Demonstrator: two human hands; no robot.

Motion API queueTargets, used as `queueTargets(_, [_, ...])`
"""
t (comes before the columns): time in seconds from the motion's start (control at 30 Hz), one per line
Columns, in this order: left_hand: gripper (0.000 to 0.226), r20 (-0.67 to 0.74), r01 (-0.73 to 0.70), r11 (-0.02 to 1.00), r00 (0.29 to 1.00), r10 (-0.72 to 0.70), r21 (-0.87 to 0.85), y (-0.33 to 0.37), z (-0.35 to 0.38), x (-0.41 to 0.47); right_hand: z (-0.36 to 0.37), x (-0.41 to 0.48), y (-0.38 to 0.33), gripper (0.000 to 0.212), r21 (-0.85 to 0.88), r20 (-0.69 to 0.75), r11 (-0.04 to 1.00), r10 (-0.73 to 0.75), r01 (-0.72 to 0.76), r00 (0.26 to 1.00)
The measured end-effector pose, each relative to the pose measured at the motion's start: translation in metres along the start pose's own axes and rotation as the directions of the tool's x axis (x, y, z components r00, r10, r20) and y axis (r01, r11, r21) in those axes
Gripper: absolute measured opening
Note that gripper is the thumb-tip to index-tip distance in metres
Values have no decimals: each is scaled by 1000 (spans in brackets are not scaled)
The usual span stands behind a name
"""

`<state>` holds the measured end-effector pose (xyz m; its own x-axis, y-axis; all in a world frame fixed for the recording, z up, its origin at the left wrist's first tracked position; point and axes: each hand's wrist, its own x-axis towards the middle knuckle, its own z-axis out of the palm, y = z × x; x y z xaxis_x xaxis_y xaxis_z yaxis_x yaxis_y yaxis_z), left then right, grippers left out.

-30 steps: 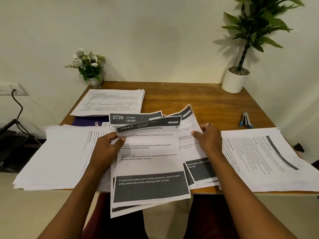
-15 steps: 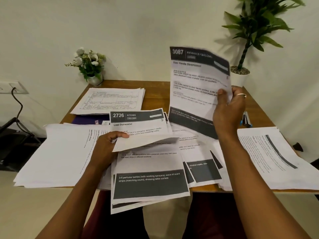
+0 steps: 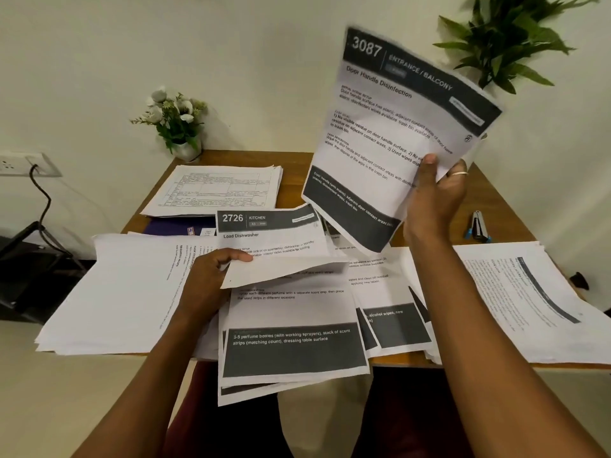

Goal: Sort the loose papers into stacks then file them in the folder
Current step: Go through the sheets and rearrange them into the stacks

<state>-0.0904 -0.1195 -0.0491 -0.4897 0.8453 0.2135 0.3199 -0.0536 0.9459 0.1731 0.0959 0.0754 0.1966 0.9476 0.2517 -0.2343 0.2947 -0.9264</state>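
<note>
My right hand (image 3: 436, 196) holds the sheet headed 3087 (image 3: 390, 127) up in the air above the table's right middle, thumb on its front. My left hand (image 3: 206, 279) pinches the folded-up top of the perfume sheet (image 3: 291, 328), baring the sheet headed 2726 (image 3: 267, 233) below it. These lie in a loose pile that overhangs the table's front edge. A white stack (image 3: 125, 292) lies at the left, another printed stack (image 3: 529, 299) at the right, and a stack of forms (image 3: 218, 190) at the back. A dark blue folder (image 3: 175, 226) peeks out under the forms.
The wooden table (image 3: 489, 200) stands against a white wall. A small flower pot (image 3: 185, 147) sits at the back left and a leafy plant (image 3: 509, 38) at the back right. A stapler (image 3: 477, 224) lies right of my right hand. A wall socket with cable (image 3: 29, 166) is at far left.
My right hand has lifted the 3087 sheet off the pile and raised it higher and closer to me. My left hand has folded the perfume sheet's top down, uncovering the 2726 sheet.
</note>
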Motion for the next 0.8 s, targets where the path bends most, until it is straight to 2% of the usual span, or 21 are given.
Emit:
queueTargets(0.13, [38,1,7,1000,1000,-7,-29,2,2,-1,1,0,4,37,30,-10,1000,6,-5,1000])
queueTargets(0.3, [40,3,-22,1000,1000,22,-1,3,2,-2,6,-5,31,18,35,128,997,70,-75,989])
queueTargets(0.43, [43,-4,-51,999,999,51,2,1,0,-2,10,-15,54,16,-91,246,994,87,-66,965])
queueTargets(0.53, [30,-33,-30,996,999,28,-84,0,0,-1,9,-15,61,15,-172,234,984,85,-45,969])
queueTargets(0.6, [22,-50,28,990,998,-35,-142,-1,-1,0,9,-12,66,20,-236,282,969,145,-78,948])
queueTargets(0.67, [17,-73,47,994,996,-55,-99,-2,-1,2,9,-14,72,29,-341,358,936,211,-83,909])
queueTargets(0.73, [16,-78,53,997,995,-57,-57,-5,-3,3,10,-18,75,31,-368,352,922,254,-116,901])
queueTargets(0.8, [20,-76,87,991,993,-95,-105,-5,-3,2,12,-21,75,30,-363,352,914,314,-180,882])
